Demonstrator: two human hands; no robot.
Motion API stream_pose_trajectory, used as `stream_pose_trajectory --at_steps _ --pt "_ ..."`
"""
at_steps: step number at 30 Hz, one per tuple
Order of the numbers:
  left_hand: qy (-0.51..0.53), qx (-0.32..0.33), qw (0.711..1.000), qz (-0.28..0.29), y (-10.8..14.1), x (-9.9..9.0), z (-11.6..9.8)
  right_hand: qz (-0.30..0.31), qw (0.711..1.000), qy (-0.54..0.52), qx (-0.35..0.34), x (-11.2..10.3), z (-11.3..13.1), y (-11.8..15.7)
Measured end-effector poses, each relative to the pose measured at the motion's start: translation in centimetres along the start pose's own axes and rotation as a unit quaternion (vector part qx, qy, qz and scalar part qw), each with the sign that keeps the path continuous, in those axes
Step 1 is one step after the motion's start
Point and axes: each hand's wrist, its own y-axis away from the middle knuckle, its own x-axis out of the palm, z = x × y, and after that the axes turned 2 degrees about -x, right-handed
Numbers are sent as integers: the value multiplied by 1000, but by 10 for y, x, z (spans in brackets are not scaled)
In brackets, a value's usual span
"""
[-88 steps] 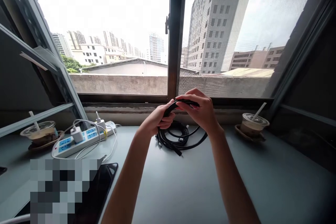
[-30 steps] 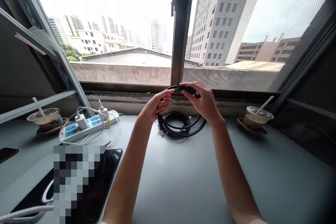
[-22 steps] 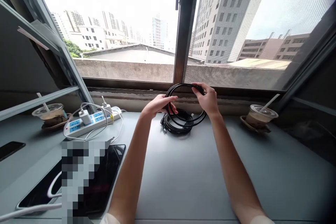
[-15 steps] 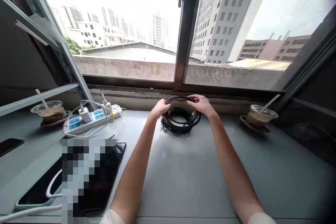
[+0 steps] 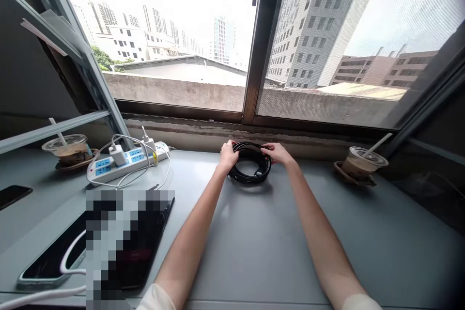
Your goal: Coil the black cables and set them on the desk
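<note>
A coiled black cable (image 5: 250, 179) is at the back of the grey desk (image 5: 250, 242), close to the window wall. My left hand (image 5: 228, 154) grips the coil's left side, thumb on the near face and fingers curled behind. On the other side, my right hand (image 5: 277, 153) pinches the upper right of the loops between thumb and fingers. A dark connector (image 5: 259, 172) shows inside the ring near its lower right. The fingers behind the coil are partly hidden.
At the left stand a white power strip (image 5: 123, 168) with chargers and white cords, and an iced drink (image 5: 70, 150). Dark tablets (image 5: 134, 256), partly pixelated, lie nearer. Another iced drink (image 5: 363, 162) stands at the right. A phone (image 5: 14, 196) lies far left.
The loops that were held up apart from the lower coil now sit together with it as one ring. My left hand has shifted slightly right, and both hands are a little lower.
</note>
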Motion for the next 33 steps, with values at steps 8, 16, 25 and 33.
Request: stream_pose_trajectory --at_steps 8,16,25,33 --pt "-83 32 996 0 1 7 -5 -54 990 129 12 -4 -2 -7" --pt "-160 30 987 -8 13 20 -1 -68 977 200 12 5 -3 -3" --pt "-165 28 985 -34 12 18 0 -52 980 194 0 5 -10 -6" --pt "-177 35 982 -63 17 15 -6 -73 975 210 -10 1 3 3"
